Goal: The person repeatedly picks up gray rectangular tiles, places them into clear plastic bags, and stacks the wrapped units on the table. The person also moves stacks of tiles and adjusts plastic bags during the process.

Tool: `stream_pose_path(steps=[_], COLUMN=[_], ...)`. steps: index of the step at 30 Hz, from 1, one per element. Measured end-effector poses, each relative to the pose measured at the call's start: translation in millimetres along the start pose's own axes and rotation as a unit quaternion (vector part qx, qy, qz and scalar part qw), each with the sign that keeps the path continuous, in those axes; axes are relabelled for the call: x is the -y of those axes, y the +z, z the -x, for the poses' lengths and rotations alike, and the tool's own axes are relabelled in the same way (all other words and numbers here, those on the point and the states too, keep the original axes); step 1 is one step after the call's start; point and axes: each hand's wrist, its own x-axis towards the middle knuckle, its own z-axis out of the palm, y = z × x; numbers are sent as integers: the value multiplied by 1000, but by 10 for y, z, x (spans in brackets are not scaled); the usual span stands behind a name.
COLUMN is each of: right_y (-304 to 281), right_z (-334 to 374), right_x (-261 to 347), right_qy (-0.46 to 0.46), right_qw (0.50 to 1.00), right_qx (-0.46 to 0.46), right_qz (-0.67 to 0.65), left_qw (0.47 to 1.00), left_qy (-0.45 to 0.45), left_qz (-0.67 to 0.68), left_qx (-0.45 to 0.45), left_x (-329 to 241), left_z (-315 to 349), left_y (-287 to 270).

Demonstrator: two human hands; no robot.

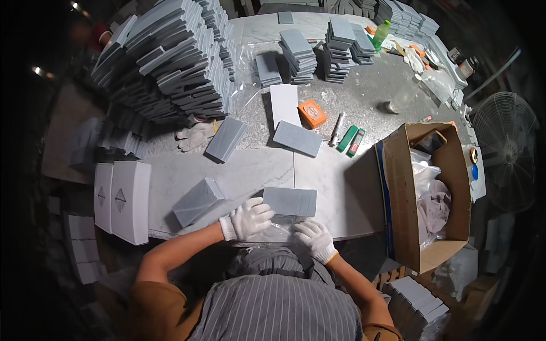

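A grey rectangular stone tile [290, 202] lies flat near the front edge of the table, in front of my body. Clear plastic [280, 232] shows along its near side, between my two hands. My left hand [250, 219], in a white knitted glove, is closed at the tile's lower left corner, its curled fingers at the plastic. My right hand [314, 238], gloved the same way, is closed on the plastic below the tile's right corner; its fingertips are partly hidden. To the left of my left hand stands a grey stack of tiles [198, 203].
Tall tile stacks [182, 62] rise at the far left. White boxes [131, 202] stand at the left edge, an open carton [418, 199] at the right. Beyond lie another tile [297, 139], an orange box [312, 113], a marker [338, 128] and a green box [347, 139]. A fan [506, 150] stands far right.
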Motion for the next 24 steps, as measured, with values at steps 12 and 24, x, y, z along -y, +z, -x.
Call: stream_pose_path(steps=[12, 24], right_y=[77, 264], right_z=[112, 257], right_x=[-169, -335], right_qy=[-23, 1], right_qw=[999, 997], right_qx=[35, 71], right_qz=[-8, 32], left_qw=[973, 769], left_qy=[-221, -628], left_qz=[37, -4], left_qx=[-49, -120], left_x=[423, 3155], left_z=[-311, -1833], left_y=[-211, -367])
